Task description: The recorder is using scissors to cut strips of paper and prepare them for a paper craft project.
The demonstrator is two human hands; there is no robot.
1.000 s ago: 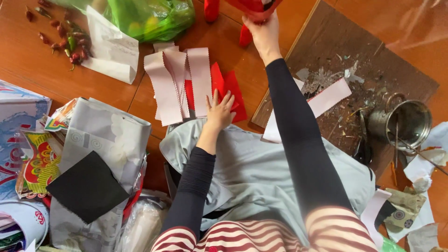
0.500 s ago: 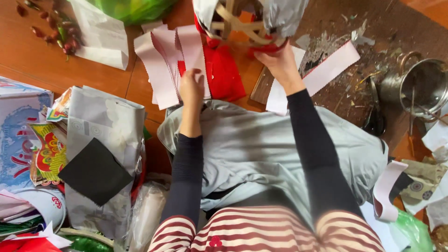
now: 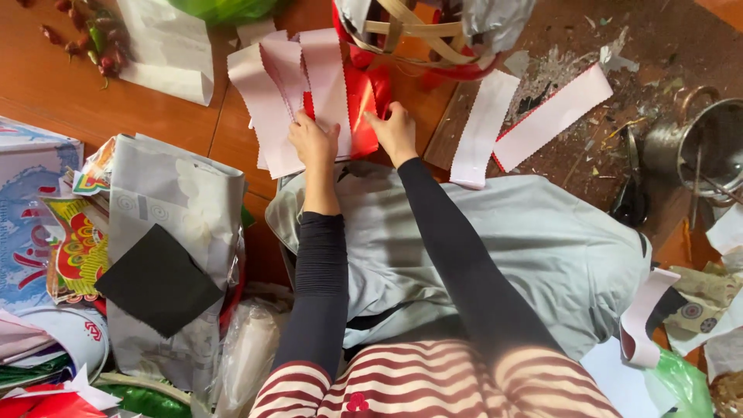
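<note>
Both my hands have come together at the paper pile since a moment ago. My left hand (image 3: 313,143) presses the pale pink strips (image 3: 275,101) flat, fingers spread open; my right hand (image 3: 395,131) pinches the red paper (image 3: 361,104) beside them on the wooden surface (image 3: 70,97). Separating one sheet seems next, needing a careful peel.

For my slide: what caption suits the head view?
Both hands, left and right, sort red paper and pale strips on the floor.
</note>
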